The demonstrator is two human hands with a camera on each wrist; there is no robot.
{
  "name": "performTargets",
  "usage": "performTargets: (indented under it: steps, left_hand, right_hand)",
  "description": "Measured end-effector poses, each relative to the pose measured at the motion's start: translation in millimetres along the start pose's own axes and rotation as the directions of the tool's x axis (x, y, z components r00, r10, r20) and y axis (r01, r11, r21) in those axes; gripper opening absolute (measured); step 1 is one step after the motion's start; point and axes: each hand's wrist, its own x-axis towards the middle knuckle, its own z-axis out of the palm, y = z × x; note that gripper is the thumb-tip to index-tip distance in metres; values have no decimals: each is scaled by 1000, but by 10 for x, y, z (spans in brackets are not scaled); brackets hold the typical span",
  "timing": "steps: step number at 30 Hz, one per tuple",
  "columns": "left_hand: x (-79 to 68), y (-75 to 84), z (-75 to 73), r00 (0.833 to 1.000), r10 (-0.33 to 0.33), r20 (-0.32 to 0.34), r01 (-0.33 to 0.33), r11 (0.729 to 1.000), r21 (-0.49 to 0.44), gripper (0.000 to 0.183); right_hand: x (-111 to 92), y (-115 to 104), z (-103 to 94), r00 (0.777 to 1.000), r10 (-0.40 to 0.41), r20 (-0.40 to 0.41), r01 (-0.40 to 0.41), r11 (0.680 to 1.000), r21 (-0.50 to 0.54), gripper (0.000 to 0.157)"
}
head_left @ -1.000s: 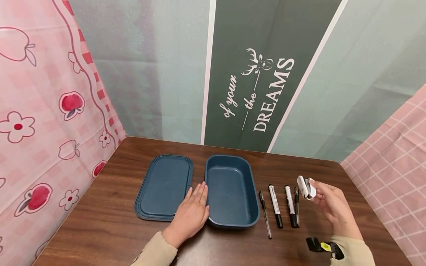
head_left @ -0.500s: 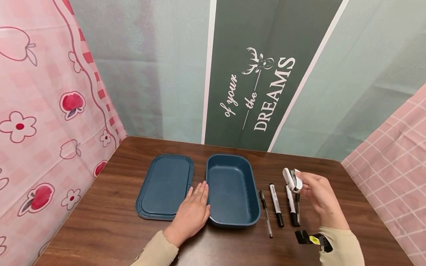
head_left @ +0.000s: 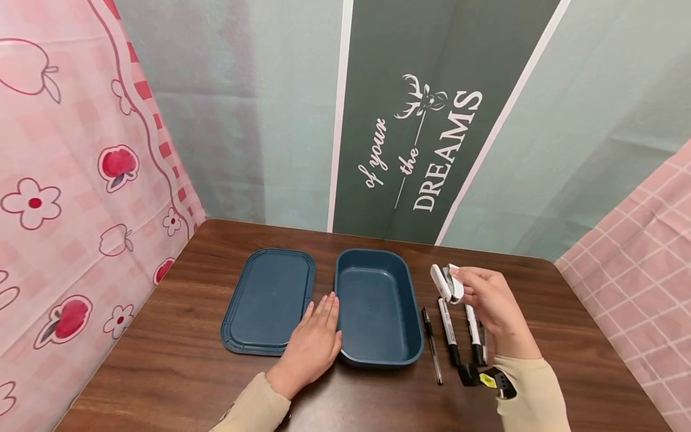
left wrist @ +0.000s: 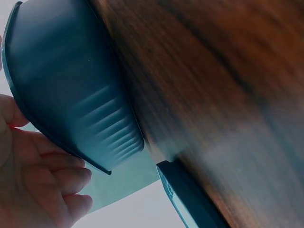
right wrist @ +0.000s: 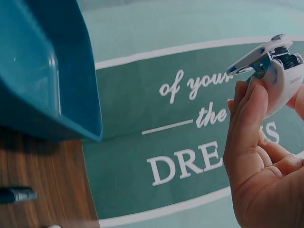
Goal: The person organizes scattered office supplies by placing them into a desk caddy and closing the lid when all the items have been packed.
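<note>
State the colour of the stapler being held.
The stapler is mostly white, with some metallic and dark parts; the right wrist view shows it best.

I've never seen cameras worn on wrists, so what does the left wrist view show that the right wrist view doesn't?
Only the left wrist view shows the left hand and the lid. Only the right wrist view shows the right hand, the white stapler it holds and the backdrop's white lettering. Both show the blue box and the wooden table.
</note>
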Motion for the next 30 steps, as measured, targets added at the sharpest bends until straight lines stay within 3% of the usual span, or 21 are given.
performTargets:
  steps: [14,22,30]
  left_hand:
    - [2,-2,2,1000,6,-20,-6,1000,3,53]
    - [6,-6,5,1000,-3,-10,3,1000,-12,53]
    - [6,-6,10,1000,2,-10,-3,1000,-17,53]
  right_hand:
    - [140,-49,368,998,-22,58,29,992,-124,16]
    - [195,10,550,998,-41,48,51,974,-222,31]
    - [265,74,715,998,-40,39,50,942,-331,32]
